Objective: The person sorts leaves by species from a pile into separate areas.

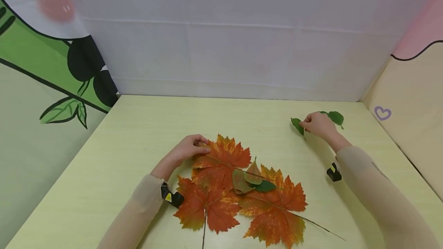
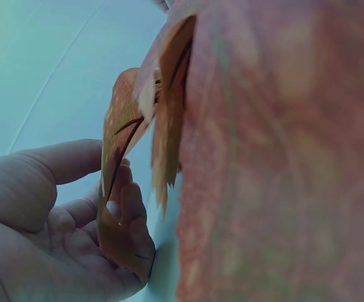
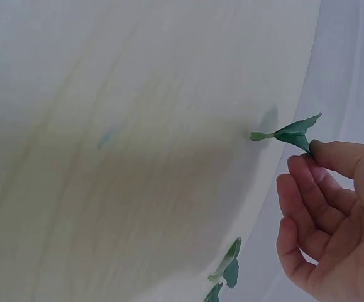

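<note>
Three large orange maple leaves lie in a cluster on the table: an upper leaf point(image 1: 221, 160), a lower left leaf point(image 1: 207, 206) and a lower right leaf point(image 1: 277, 210). My left hand point(image 1: 188, 148) pinches the upper leaf's left edge; in the left wrist view its thumb and fingers point(image 2: 131, 201) lie on either side of that edge. Smaller brownish-green leaves point(image 1: 241, 181) and a dark green leaf point(image 1: 265, 186) rest where the big ones meet. At the back right, my right hand point(image 1: 320, 125) pinches a small green leaf point(image 3: 293, 133) between thumb and fingertip, raised off the table.
More small green leaves point(image 1: 335, 117) lie on the table point(image 1: 155, 114) just beyond my right hand. A long thin stem point(image 1: 322, 226) sticks out toward the front right. A white wall point(image 1: 242, 60) closes off the back, with printed panels on both sides.
</note>
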The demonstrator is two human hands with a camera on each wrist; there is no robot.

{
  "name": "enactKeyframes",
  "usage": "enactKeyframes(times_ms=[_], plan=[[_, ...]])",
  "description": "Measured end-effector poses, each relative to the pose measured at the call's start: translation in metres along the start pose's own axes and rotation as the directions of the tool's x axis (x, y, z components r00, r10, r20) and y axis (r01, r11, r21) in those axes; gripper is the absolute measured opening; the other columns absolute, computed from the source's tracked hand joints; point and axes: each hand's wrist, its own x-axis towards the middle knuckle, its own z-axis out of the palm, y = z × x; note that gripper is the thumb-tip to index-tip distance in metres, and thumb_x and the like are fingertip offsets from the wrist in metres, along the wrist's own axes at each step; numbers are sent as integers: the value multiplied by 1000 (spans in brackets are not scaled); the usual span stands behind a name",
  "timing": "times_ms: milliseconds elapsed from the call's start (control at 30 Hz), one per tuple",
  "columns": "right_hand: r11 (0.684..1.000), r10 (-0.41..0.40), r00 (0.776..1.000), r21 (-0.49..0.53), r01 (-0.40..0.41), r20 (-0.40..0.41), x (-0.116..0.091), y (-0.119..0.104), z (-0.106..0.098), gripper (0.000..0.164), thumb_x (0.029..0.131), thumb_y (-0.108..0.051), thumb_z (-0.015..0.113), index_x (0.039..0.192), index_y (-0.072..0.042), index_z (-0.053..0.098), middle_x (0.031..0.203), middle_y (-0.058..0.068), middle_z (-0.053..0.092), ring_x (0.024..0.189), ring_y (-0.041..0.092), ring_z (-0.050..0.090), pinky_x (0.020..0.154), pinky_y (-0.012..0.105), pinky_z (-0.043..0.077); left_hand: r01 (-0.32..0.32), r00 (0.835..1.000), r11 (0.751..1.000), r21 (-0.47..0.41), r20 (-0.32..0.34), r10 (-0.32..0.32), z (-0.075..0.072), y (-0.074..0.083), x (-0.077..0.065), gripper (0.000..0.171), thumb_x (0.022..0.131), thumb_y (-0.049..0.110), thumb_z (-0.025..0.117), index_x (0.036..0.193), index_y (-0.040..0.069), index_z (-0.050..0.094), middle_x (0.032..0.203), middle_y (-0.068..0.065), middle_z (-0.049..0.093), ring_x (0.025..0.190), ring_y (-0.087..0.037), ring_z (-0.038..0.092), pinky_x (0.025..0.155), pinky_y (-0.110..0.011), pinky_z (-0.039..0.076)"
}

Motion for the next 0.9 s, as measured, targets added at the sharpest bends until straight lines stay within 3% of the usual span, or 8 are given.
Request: enactKeyframes(times_ms=[233, 433, 900], plan=[[997, 67, 998, -34, -67, -3, 22, 8, -10, 32, 91, -29, 51, 78, -4, 64, 65, 7, 62, 53, 15, 47, 46, 27, 35, -6, 1000, 1000, -9, -5, 6, 2, -1, 6, 29, 84, 19, 65, 106, 2, 58, 80, -6, 54, 68, -18, 51, 63, -30, 41], [992, 120, 993, -22, -121, -21, 38, 21, -18, 34, 90, -30, 50, 84, -1, 66, 70, 10, 65, 58, 17, 52, 47, 28, 39, 6, 1000, 1000, -16, -10, -6, 3, 2, 8, 27, 84, 18, 66, 105, 2, 59, 78, -6, 55, 68, -18, 50, 64, -30, 40], [976, 219, 973, 8, -219, -73, 59, 52, -23, 37, 89, -32, 50, 90, 2, 65, 65, 7, 60, 54, 17, 49, 47, 28, 39, 20, 1000, 999, -28, -22, -21, 5, 3, 18, 29, 83, 19, 66, 105, 2, 58, 77, -5, 53, 67, -18, 49, 64, -30, 40]])
